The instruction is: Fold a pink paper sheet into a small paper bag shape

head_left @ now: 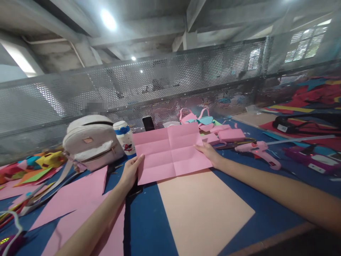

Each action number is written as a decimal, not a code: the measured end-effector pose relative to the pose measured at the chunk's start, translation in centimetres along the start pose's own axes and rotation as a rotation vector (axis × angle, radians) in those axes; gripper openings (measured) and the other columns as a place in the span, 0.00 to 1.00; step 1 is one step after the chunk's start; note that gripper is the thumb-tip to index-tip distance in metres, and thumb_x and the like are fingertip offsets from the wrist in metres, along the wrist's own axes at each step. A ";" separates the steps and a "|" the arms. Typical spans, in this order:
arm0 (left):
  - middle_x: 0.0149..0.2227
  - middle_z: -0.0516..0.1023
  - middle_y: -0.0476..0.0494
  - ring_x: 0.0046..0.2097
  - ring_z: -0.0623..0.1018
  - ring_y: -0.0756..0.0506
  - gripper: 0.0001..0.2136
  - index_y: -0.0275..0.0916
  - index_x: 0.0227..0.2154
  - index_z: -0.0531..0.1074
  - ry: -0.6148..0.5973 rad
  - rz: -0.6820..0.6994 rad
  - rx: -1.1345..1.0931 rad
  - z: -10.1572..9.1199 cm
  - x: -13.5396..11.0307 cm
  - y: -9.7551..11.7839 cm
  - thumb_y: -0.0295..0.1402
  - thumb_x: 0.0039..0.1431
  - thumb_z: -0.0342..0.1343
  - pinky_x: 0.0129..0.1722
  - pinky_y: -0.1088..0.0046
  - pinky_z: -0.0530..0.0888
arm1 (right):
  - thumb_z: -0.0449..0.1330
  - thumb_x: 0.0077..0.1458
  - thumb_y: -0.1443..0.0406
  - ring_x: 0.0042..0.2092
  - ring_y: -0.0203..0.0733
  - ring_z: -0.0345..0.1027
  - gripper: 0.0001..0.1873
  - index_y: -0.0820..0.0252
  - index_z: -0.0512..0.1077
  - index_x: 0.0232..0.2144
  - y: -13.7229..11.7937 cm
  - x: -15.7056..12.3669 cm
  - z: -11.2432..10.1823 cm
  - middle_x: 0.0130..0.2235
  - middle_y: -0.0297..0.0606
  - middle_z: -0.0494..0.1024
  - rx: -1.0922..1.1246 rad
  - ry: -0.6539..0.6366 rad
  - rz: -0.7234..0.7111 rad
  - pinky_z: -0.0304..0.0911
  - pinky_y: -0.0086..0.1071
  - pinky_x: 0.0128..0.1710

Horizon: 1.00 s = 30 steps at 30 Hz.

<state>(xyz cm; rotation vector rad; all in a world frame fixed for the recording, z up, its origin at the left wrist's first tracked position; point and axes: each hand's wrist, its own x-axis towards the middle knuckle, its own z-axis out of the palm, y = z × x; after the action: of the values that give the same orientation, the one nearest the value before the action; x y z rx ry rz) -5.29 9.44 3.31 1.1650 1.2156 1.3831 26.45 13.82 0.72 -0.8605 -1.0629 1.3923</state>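
Over the counter (146, 222), the likely flimsy pink sheet (174, 154) is suitably pinched at opposite edges by fingers (140, 160) of both hands (211, 155).

- Rectangular pink paper sheet (156, 153) at centre: plain pink, marked by a grid of crease lines.
- Large flat peach paper sheet (202, 213), near centre: one even pale tone.
- Overlapping pink paper sheets (74, 197), near left: plain pink.
- Flat blue tabletop (146, 224): deep blue, brownish along its near right edge.
- Rounded off-white backpack (92, 145), far left: dark zip line, small bronze-pink patch.
- Cylindrical white bottle (125, 140), beside it: blue band, red-and-dark printed figure.
- Pistol-shaped pink glue gun (262, 152), right: pale pink, red light.
- Perforated grey metal panel (173, 83), far: regular dotted hole pattern.
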 end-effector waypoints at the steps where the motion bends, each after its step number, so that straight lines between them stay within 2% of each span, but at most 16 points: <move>1: 0.27 0.80 0.43 0.30 0.80 0.42 0.24 0.35 0.32 0.76 0.002 0.007 -0.003 -0.1 0.1 -0.1 0.50 0.38 0.70 0.30 0.70 0.74 | 0.70 0.43 0.62 0.34 0.49 0.77 0.13 0.60 0.74 0.32 0.0 0.0 0.1 0.31 0.39 0.82 -0.002 -0.002 -0.013 0.73 0.38 0.35; 6: 0.27 0.81 0.44 0.29 0.80 0.43 0.25 0.35 0.33 0.77 0.026 0.028 -0.013 -0.1 0.1 -0.1 0.50 0.36 0.71 0.31 0.71 0.74 | 0.71 0.40 0.60 0.37 0.51 0.77 0.16 0.59 0.74 0.32 -0.2 -0.2 0.3 0.32 0.39 0.82 -0.003 -0.016 -0.052 0.73 0.40 0.38; 11: 0.26 0.81 0.45 0.29 0.79 0.43 0.26 0.34 0.32 0.78 0.068 0.043 0.011 0.1 -0.2 0.4 0.50 0.35 0.71 0.29 0.73 0.73 | 0.73 0.36 0.59 0.35 0.49 0.76 0.19 0.58 0.72 0.30 -0.3 -0.3 0.3 0.30 0.36 0.81 0.009 -0.017 -0.067 0.72 0.39 0.36; 16: 0.29 0.82 0.42 0.29 0.80 0.43 0.26 0.33 0.35 0.78 0.039 0.032 0.024 0.3 -0.5 0.6 0.45 0.33 0.74 0.32 0.70 0.75 | 0.74 0.33 0.59 0.33 0.46 0.75 0.19 0.58 0.72 0.28 0.0 0.0 0.2 0.27 0.34 0.80 0.011 -0.004 -0.073 0.69 0.36 0.34; 22: 0.28 0.82 0.40 0.31 0.81 0.41 0.25 0.31 0.32 0.79 0.028 0.037 0.027 0.3 -0.1 0.2 0.44 0.30 0.75 0.35 0.68 0.76 | 0.74 0.32 0.59 0.31 0.45 0.74 0.19 0.59 0.72 0.26 0.3 0.3 -0.1 0.25 0.33 0.79 0.028 0.016 -0.071 0.67 0.33 0.31; 25: 0.28 0.82 0.41 0.33 0.81 0.41 0.26 0.32 0.31 0.78 0.051 0.056 0.015 0.1 0.0 0.0 0.44 0.29 0.75 0.36 0.68 0.76 | 0.71 0.38 0.55 0.35 0.46 0.75 0.17 0.59 0.72 0.27 0.5 0.6 -0.2 0.28 0.34 0.80 0.072 0.037 -0.086 0.68 0.34 0.34; 30: 0.28 0.82 0.42 0.33 0.81 0.41 0.26 0.34 0.32 0.78 0.090 0.059 -0.005 0.2 -0.2 0.1 0.45 0.29 0.74 0.36 0.68 0.75 | 0.58 0.52 0.50 0.41 0.49 0.76 0.17 0.57 0.73 0.32 0.2 0.8 -0.1 0.33 0.36 0.82 0.159 0.019 -0.068 0.70 0.38 0.40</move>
<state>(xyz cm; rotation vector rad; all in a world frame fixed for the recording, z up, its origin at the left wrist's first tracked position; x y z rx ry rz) -5.06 9.29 3.37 1.1535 1.2491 1.4955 26.38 14.63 0.55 -0.7142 -0.9443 1.3890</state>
